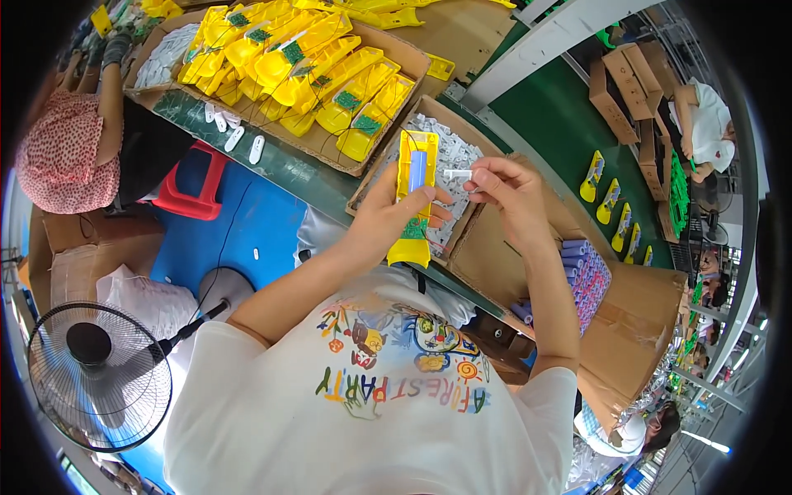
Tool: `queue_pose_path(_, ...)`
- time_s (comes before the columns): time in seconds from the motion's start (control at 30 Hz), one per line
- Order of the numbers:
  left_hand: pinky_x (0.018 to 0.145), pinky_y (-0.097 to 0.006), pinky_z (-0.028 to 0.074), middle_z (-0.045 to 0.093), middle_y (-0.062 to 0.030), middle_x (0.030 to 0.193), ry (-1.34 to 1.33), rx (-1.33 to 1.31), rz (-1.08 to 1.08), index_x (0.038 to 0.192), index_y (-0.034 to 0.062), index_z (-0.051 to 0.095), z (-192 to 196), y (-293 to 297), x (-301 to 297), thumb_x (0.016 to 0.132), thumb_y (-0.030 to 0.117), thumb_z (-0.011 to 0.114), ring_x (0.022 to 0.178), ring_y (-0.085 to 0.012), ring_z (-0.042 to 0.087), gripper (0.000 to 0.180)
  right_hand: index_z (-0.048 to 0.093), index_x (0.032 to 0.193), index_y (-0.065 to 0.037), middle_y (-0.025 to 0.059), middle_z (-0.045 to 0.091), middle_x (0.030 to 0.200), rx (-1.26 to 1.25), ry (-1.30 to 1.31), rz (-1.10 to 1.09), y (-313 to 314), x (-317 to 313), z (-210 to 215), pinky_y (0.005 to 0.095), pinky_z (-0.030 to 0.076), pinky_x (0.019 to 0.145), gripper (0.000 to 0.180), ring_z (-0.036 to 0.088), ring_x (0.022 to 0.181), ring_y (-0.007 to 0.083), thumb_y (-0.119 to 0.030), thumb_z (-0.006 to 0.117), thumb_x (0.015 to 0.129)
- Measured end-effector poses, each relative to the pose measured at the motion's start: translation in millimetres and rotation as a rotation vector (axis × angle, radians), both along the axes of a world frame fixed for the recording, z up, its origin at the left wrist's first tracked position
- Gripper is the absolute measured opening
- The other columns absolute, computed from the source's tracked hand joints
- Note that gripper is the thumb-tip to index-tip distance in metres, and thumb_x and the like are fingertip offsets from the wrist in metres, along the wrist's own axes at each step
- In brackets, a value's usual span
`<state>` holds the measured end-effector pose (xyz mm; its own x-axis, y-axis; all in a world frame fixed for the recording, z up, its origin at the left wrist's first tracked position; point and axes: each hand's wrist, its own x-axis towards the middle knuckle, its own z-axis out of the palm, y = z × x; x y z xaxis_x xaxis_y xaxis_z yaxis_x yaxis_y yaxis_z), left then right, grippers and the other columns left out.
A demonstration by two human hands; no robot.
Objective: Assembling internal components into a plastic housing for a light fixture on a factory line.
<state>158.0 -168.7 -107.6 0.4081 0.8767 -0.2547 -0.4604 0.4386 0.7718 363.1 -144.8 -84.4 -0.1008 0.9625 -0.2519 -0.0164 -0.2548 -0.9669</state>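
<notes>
My left hand point(392, 216) is closed around a yellow plastic housing point(419, 147), held upright in front of me. Inside the housing lie a blue-violet cylindrical battery point(417, 171) and, lower down, a green circuit board point(413, 228). Just right of the housing, my right hand point(510, 191) pinches a small white plastic piece point(456, 174) between thumb and fingertips. Its free end points toward the battery, with a small gap to the housing. Behind both hands stands a cardboard box of small white plastic parts point(441, 132).
A carton point(355, 169) heaped with yellow housings and green boards stands at the far left. Purple cylinders point(587, 285) are stacked to the right, by an open cardboard box point(631, 338). Several yellow housings point(608, 200) line the green bench. A fan point(99, 375) and a red stool point(191, 186) are left; co-workers sit nearby.
</notes>
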Motion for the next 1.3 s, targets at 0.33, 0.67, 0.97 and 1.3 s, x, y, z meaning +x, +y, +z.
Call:
queue_pose_path(0.33, 0.066, -0.028, 0.052, 0.061, -0.0047, 0.09, 0.065, -0.153, -0.167, 0.111, 0.0078, 0.05, 7.6, 12.5, 14.3, 0.087, 0.033, 0.067, 0.077, -0.0133, 0.062, 0.039, 0.061, 0.095, 0.002, 0.0062, 0.061, 0.091, 0.154, 0.107, 0.234, -10.3, 4.4, -4.9, 0.027, 0.053, 0.073, 0.009, 0.064, 0.08, 0.0147, 0.0, 0.062, 0.085)
queue_pose_path(0.67, 0.066, -0.028, 0.054, 0.061, -0.0048, 0.09, -0.021, -0.203, -0.144, 0.109, 0.0048, 0.053, 7.2, 11.2, 22.4, 0.081, 0.018, 0.074, 0.075, -0.0125, 0.061, 0.037, 0.061, 0.1, 0.0, 0.0022, 0.06, 0.093, 0.129, 0.024, 0.271, -2.8, 18.3, 1.9, 0.0218, 0.049, 0.068, 0.017, 0.056, 0.086, 0.0071, 0.001, 0.059, 0.083)
queue_pose_path(0.97, 0.062, -0.028, 0.053, 0.061, -0.0039, 0.087, -0.015, -0.183, -0.105, 0.11, 0.0068, 0.053, 8.6, 12.7, 26.6, 0.08, 0.015, 0.075, 0.066, -0.0133, 0.06, 0.038, 0.062, 0.096, -0.002, 0.0015, 0.06, 0.087, 0.304, -0.271, -0.017, -23.8, -0.5, 3.3, 0.0195, 0.042, 0.066, 0.012, 0.053, 0.076, 0.0054, -0.011, 0.063, 0.088)
queue_pose_path(1.3, 0.062, -0.027, 0.05, 0.055, -0.0054, 0.094, 0.002, -0.066, -0.262, 0.125, 0.0106, 0.036, 11.6, 2.1, 29.7, 0.093, 0.023, 0.058, 0.068, -0.0119, 0.056, 0.041, 0.059, 0.063, -0.002, -0.0028, 0.053, 0.057, 0.297, -0.333, 0.029, -9.7, 10.5, 19.6, 0.0209, 0.033, 0.05, 0.027, 0.045, 0.056, 0.003, -0.013, 0.062, 0.088)
